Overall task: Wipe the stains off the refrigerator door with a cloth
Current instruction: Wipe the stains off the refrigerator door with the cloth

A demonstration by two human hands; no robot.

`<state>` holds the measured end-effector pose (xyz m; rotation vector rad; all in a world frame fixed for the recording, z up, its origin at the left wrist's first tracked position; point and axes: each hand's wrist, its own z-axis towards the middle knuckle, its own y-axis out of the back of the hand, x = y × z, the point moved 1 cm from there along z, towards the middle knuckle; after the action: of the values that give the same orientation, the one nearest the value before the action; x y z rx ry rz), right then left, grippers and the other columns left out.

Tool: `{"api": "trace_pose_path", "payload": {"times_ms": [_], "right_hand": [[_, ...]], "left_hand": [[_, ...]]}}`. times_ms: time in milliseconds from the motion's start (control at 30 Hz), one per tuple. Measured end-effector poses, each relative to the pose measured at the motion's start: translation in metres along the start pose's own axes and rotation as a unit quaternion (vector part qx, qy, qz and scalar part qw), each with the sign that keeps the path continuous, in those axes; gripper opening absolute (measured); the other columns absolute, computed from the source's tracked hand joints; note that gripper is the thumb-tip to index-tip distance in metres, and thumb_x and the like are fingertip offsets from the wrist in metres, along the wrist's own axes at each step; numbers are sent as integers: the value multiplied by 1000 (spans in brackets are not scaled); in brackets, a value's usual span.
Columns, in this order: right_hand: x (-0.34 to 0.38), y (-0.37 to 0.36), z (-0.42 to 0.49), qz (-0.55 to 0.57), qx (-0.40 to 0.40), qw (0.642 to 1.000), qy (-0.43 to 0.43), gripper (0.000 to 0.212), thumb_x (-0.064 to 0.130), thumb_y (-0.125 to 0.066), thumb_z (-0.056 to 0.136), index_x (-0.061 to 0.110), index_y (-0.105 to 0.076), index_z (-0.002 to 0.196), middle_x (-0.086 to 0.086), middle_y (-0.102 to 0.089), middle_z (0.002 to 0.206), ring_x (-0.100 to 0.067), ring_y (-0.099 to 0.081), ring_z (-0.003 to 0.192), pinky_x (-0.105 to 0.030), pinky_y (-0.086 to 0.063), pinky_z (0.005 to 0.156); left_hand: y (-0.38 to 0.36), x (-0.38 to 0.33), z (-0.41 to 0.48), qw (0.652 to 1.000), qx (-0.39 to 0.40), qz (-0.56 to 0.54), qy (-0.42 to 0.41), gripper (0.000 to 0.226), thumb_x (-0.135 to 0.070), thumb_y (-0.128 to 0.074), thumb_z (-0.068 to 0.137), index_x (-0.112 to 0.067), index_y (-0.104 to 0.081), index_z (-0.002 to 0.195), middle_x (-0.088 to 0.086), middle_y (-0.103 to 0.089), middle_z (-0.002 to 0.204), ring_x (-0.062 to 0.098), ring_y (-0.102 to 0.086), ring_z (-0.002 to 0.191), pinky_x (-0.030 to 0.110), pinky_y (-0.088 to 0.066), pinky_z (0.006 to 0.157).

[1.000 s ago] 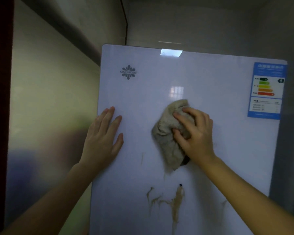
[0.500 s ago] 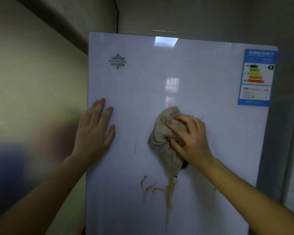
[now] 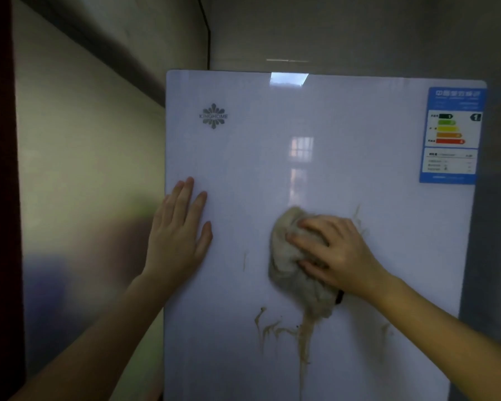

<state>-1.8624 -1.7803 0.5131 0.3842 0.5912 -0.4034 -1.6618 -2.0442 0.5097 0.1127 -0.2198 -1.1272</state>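
The white refrigerator door (image 3: pixel 344 157) fills the middle of the head view. A bunched beige cloth (image 3: pixel 289 267) is pressed flat against it by my right hand (image 3: pixel 336 250), whose fingers curl over the cloth. Brown stains (image 3: pixel 287 331) streak down the door just below the cloth's lower tip, with a thin mark (image 3: pixel 244 260) to its left and faint smears (image 3: pixel 359 218) to its upper right. My left hand (image 3: pixel 180 235) lies flat on the door near its left edge, fingers spread, holding nothing.
A blue energy label (image 3: pixel 451 134) sits at the door's top right and a brand logo (image 3: pixel 213 116) at top left. A pale wall (image 3: pixel 84 183) runs close on the left, and a grey panel (image 3: pixel 492 227) flanks the right.
My right hand has slid the cloth downward on the door, so its lower tip now touches the stains. My left hand has stayed planted on the door.
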Motion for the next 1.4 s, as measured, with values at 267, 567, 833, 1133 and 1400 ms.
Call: {"api": "trace_pose_path", "payload": {"times_ms": [267, 567, 833, 1133, 1400], "right_hand": [[-37, 29, -2, -37, -26, 993, -106, 46, 37, -68, 93, 16, -66, 133, -17, -61, 131, -36, -54, 119, -46, -45, 92], [-30, 26, -37, -28, 27, 999, 10, 40, 40, -62, 97, 22, -67, 132, -10, -60, 131, -29, -56, 118, -39, -43, 92], [-48, 35, -40, -37, -28, 991, -126, 46, 36, -70, 91, 17, -66, 134, -13, -58, 133, -33, -52, 121, -44, -44, 94], [-53, 44, -48, -43, -26, 989, -136, 46, 37, -69, 93, 16, -65, 134, -14, -59, 131, -33, -54, 120, -42, -42, 95], [-38, 39, -73, -45, 4, 995, -86, 43, 38, -67, 93, 17, -68, 131, -11, -55, 134, -31, -53, 121, -41, -41, 97]], "left_hand": [[-1, -14, 1, 1000, -1, 21, 15, 62, -41, -42, 98, -6, -45, 149, 21, -31, 164, 37, -28, 152, 52, -23, 123], [-13, -43, 4, 998, -28, 20, -59, 58, -40, -44, 99, -9, -49, 148, 20, -37, 162, 36, -34, 151, 54, -26, 123], [-19, -51, 4, 998, -51, -4, -47, 56, -39, -46, 99, -9, -50, 146, 21, -38, 161, 36, -31, 150, 54, -22, 124], [-21, -52, 3, 997, -57, -9, -44, 56, -37, -48, 98, -8, -52, 146, 21, -37, 161, 36, -31, 151, 52, -19, 125], [-21, -52, 3, 997, -64, -20, -44, 55, -36, -48, 99, -8, -52, 146, 21, -38, 161, 36, -31, 150, 54, -21, 125]]}}
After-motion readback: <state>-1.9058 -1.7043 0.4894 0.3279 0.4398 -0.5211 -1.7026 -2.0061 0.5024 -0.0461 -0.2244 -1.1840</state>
